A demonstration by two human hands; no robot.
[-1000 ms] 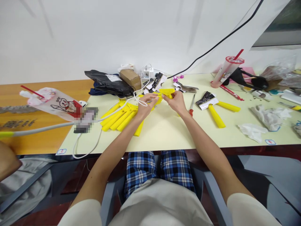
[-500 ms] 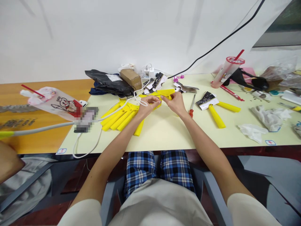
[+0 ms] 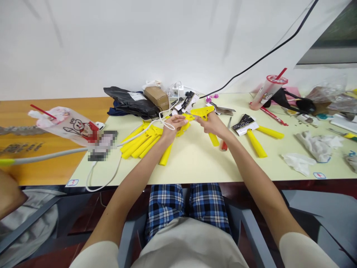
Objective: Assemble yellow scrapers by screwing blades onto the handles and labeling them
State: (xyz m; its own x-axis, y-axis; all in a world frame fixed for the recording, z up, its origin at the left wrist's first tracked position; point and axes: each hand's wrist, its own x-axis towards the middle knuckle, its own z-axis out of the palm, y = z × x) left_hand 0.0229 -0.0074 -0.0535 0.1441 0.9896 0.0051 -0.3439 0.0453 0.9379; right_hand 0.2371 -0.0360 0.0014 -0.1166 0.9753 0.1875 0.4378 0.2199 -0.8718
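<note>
My right hand [image 3: 213,124] is shut on a yellow plastic gun-shaped piece [image 3: 203,113], whose long handle [image 3: 214,139] points down toward me. My left hand [image 3: 173,125] pinches a second yellow plastic piece [image 3: 182,128], partly hidden by the fingers. A white cable [image 3: 167,121] loops across the back of my left hand. The two hands are close but apart. Below my left wrist lies a heap of yellow plastic handles [image 3: 142,139]. A red-handled screwdriver [image 3: 224,145] lies just under my right wrist.
Two yellow handles [image 3: 256,143] and a black-and-white card [image 3: 242,124] lie to the right. A black bag [image 3: 131,102], a cardboard box [image 3: 156,98] and a power strip stand at the back. A co-worker's arm [image 3: 8,193] enters at the left edge.
My right hand has drawn away to the right with the yellow piece, its handle now swung downward. My left hand has stayed nearly in place.
</note>
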